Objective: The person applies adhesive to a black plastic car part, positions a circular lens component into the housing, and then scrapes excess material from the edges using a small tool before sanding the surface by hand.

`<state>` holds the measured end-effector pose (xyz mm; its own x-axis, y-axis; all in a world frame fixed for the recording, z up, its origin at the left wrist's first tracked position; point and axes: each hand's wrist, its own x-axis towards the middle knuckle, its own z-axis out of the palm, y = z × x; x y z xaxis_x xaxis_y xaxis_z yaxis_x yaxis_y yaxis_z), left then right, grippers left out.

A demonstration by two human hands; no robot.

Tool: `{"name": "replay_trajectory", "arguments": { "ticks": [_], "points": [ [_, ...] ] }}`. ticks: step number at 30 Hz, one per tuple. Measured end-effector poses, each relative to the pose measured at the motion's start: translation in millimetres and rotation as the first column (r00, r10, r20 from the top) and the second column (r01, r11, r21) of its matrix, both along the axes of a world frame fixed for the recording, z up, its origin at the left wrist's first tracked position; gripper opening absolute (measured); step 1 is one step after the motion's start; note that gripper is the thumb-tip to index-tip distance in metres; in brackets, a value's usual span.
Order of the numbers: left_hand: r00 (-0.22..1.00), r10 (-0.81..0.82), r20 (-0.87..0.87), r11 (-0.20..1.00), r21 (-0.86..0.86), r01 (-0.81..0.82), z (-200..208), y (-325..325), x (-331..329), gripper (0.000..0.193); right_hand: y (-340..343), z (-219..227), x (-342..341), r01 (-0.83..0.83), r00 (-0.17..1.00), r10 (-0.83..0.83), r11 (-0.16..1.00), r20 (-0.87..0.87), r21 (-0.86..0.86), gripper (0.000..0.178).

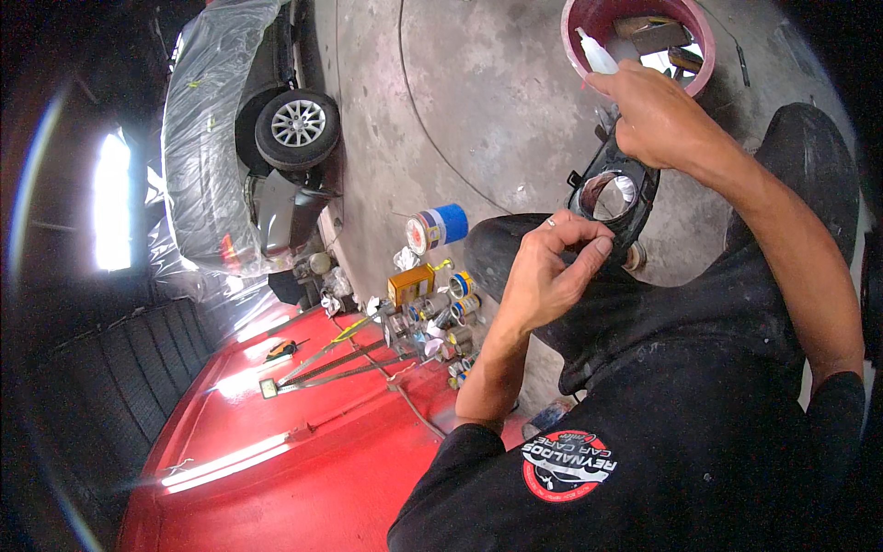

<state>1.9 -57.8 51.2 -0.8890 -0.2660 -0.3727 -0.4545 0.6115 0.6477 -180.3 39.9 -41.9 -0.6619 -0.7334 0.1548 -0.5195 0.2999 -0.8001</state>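
A black plastic trim piece with a round opening [637, 200] is between my hands, above my legs. My left hand [555, 267] is closed at its near end, thumb and fingertips pinched together against the edge. A ring shows on one finger. My right hand [659, 118] is closed over the far end of the piece, covering part of it. From its fingers a white bottle with a narrow nozzle [598, 52] sticks out, nozzle pointing away from me. It appears to be in that hand; its lower part is hidden.
A dark red bucket [706, 46] holding sanding blocks stands beyond my right hand. To the left are a blue can [445, 226], a yellow-brown box [411, 285] and several cans by a red panel [303, 442]. A plastic-covered car [207, 120] stands farther left. A cable [405, 83] crosses the concrete floor.
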Motion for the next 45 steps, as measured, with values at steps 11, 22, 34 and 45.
{"name": "replay_trajectory", "arguments": {
  "ticks": [11, 22, 34, 45],
  "points": [
    [1.0, -0.023, -0.013, 1.0, 0.006, 0.023, -0.4, -0.2, -1.1, 0.014, -3.9, -5.0, -2.0, -0.011, 1.0, 0.01, 1.0, 0.029, 0.028, 0.055],
    [1.0, -0.009, 0.0, 1.0, 0.025, 0.009, -2.1, 0.8, -0.6, 0.015, -3.1, -2.4, -0.5, 0.001, 1.0, -0.001, 1.0, 0.022, 0.008, 0.054],
    [0.998, -0.067, -0.021, 0.998, -0.009, 0.067, -2.5, -1.1, -0.2, 0.015, -5.9, -1.8, -2.7, -0.014, 0.999, 0.012, 0.999, 0.045, 0.052, 0.054],
    [0.998, -0.057, -0.018, 0.998, -0.021, 0.057, 0.0, 0.1, 0.4, 0.016, -5.2, -0.6, -2.8, -0.004, 0.999, 0.001, 0.997, 0.039, 0.071, 0.052]
  ]
}}
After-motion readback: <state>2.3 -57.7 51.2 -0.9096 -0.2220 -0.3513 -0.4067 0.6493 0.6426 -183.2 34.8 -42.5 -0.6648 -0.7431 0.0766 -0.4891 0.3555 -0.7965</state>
